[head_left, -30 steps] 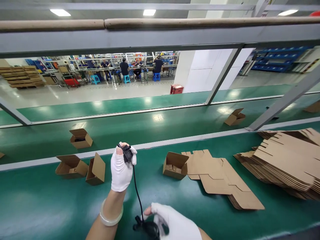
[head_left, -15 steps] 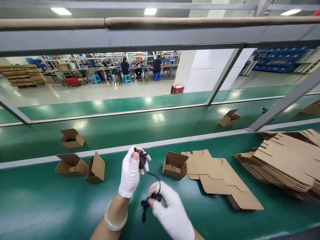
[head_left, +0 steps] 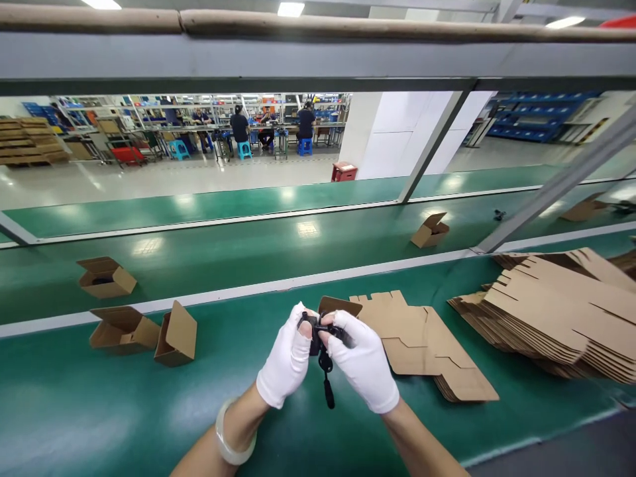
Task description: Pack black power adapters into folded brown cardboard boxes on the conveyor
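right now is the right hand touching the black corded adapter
Touching. The head view shows the right hand, in a white glove, with its fingers closed on the black corded adapter, no gap between them.

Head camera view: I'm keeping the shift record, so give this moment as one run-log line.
left hand: holds black corded device | right hand: holds same device | beside: flat cardboard box blank | under: green conveyor belt
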Action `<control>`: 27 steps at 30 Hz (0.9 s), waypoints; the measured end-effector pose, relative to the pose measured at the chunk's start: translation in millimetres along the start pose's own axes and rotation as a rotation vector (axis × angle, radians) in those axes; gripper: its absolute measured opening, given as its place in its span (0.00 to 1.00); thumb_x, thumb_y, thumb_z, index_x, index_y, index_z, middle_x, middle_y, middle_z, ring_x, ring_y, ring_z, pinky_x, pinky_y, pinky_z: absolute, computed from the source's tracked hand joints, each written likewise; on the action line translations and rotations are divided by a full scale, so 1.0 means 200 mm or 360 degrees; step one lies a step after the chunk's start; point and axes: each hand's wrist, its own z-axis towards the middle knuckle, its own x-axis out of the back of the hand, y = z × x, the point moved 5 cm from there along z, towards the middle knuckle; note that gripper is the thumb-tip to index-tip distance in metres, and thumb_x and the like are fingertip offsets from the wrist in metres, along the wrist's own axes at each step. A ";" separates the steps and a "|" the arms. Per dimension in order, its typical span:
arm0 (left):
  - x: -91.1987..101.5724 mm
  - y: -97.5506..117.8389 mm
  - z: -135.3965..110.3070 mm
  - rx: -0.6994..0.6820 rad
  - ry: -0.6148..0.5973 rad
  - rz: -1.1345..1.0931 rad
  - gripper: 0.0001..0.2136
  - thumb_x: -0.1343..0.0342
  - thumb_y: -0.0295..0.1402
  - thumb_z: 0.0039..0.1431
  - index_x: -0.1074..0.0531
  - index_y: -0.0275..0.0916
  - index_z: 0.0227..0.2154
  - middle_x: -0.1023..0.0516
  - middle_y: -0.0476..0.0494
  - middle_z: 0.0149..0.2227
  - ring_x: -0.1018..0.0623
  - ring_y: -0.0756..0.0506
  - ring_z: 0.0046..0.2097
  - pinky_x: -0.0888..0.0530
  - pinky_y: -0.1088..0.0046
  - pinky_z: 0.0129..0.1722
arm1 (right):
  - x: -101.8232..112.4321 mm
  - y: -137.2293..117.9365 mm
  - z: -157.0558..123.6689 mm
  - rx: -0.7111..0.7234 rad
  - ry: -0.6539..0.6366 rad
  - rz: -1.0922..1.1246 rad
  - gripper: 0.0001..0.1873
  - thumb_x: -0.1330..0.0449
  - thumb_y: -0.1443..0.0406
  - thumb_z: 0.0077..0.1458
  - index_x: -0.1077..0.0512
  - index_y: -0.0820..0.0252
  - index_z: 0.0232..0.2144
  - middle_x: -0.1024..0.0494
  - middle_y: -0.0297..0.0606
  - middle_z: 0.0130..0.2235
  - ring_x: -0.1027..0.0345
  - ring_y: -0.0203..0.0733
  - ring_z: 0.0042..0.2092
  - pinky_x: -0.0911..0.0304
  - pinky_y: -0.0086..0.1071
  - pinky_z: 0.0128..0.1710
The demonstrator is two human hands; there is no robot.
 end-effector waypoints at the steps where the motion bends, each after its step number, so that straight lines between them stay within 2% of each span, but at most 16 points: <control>1: -0.01 0.00 0.01 -0.0011 -0.0027 0.0023 0.20 0.62 0.51 0.62 0.37 0.39 0.37 0.33 0.47 0.34 0.31 0.48 0.37 0.32 0.71 0.41 | 0.01 0.01 0.00 -0.0006 0.0010 0.0033 0.04 0.43 0.63 0.50 0.32 0.57 0.30 0.26 0.35 0.32 0.30 0.39 0.33 0.33 0.30 0.34; 5: -0.03 0.01 0.04 -0.0019 -0.0182 0.0134 0.20 0.61 0.51 0.61 0.37 0.39 0.39 0.31 0.45 0.36 0.30 0.46 0.39 0.32 0.65 0.46 | 0.04 0.02 0.05 -0.0001 -0.0003 0.0004 0.05 0.42 0.62 0.51 0.33 0.57 0.28 0.27 0.35 0.31 0.31 0.39 0.33 0.34 0.30 0.35; 8: -0.04 -0.05 0.08 -0.0089 -0.0233 0.0191 0.23 0.63 0.52 0.61 0.38 0.40 0.46 0.30 0.41 0.43 0.29 0.43 0.44 0.33 0.61 0.50 | 0.09 0.01 0.10 0.0058 0.0068 -0.0054 0.06 0.45 0.62 0.54 0.34 0.57 0.27 0.28 0.36 0.31 0.32 0.38 0.33 0.34 0.31 0.35; 10: -0.02 -0.13 0.11 -0.0124 -0.0103 0.0268 0.25 0.60 0.51 0.60 0.43 0.40 0.53 0.34 0.37 0.52 0.32 0.40 0.52 0.36 0.58 0.54 | 0.14 0.03 0.12 0.0108 0.0244 -0.0116 0.06 0.46 0.61 0.55 0.35 0.57 0.29 0.28 0.37 0.32 0.32 0.39 0.34 0.34 0.32 0.35; 12: -0.01 -0.25 0.14 -0.0074 0.0038 0.0392 0.28 0.54 0.47 0.59 0.48 0.39 0.58 0.41 0.34 0.59 0.37 0.38 0.58 0.40 0.55 0.58 | 0.18 0.06 0.13 0.0167 0.0420 -0.0258 0.07 0.47 0.60 0.56 0.35 0.57 0.30 0.28 0.39 0.33 0.32 0.40 0.35 0.34 0.34 0.36; 13: -0.01 -0.32 0.16 -0.0023 0.0059 0.0450 0.29 0.51 0.44 0.57 0.50 0.39 0.59 0.43 0.33 0.60 0.39 0.37 0.60 0.42 0.54 0.59 | 0.19 0.09 0.14 0.0205 0.0457 -0.0362 0.07 0.48 0.60 0.56 0.34 0.56 0.30 0.28 0.40 0.33 0.32 0.41 0.35 0.34 0.35 0.36; 15: -0.05 -0.45 0.18 0.0076 -0.0019 0.0524 0.30 0.49 0.37 0.55 0.50 0.37 0.60 0.43 0.33 0.61 0.41 0.38 0.62 0.44 0.54 0.60 | 0.18 0.16 0.14 0.0289 0.0401 -0.0591 0.08 0.49 0.61 0.57 0.33 0.56 0.31 0.27 0.41 0.34 0.32 0.42 0.36 0.34 0.37 0.37; 18: -0.10 -0.57 0.19 0.0101 -0.0133 0.0553 0.26 0.53 0.29 0.54 0.45 0.36 0.58 0.38 0.34 0.59 0.39 0.39 0.61 0.43 0.55 0.61 | 0.13 0.25 0.14 0.0448 0.0088 -0.0935 0.11 0.53 0.64 0.59 0.31 0.57 0.32 0.26 0.43 0.35 0.31 0.42 0.37 0.34 0.37 0.37; 21: -0.12 -0.60 0.19 0.0083 -0.0146 0.0543 0.24 0.56 0.26 0.53 0.40 0.35 0.55 0.35 0.35 0.57 0.36 0.40 0.59 0.42 0.56 0.60 | 0.03 0.32 0.14 0.0533 -0.0475 -0.1303 0.14 0.55 0.67 0.59 0.30 0.60 0.33 0.25 0.45 0.35 0.30 0.44 0.36 0.34 0.37 0.36; 24: -0.12 -0.61 0.18 0.0074 -0.0172 0.0532 0.23 0.56 0.27 0.53 0.38 0.37 0.54 0.32 0.37 0.55 0.35 0.41 0.58 0.43 0.56 0.61 | -0.09 0.37 0.13 0.0356 -0.1143 -0.1680 0.11 0.51 0.71 0.55 0.28 0.64 0.36 0.25 0.47 0.35 0.29 0.47 0.36 0.35 0.38 0.36; 25: -0.12 -0.61 0.17 0.0075 -0.0182 0.0530 0.22 0.56 0.28 0.54 0.38 0.37 0.54 0.32 0.37 0.54 0.35 0.41 0.58 0.43 0.56 0.61 | -0.11 0.38 0.12 0.0273 -0.1289 -0.1759 0.12 0.49 0.73 0.53 0.28 0.66 0.37 0.24 0.48 0.35 0.28 0.48 0.37 0.35 0.38 0.36; 27: -0.13 -0.61 0.16 0.0080 -0.0198 0.0525 0.22 0.55 0.29 0.54 0.39 0.36 0.54 0.33 0.36 0.55 0.35 0.41 0.58 0.42 0.57 0.61 | -0.14 0.39 0.13 0.0146 -0.1432 -0.1828 0.13 0.47 0.75 0.51 0.28 0.68 0.39 0.24 0.50 0.35 0.28 0.50 0.37 0.35 0.38 0.36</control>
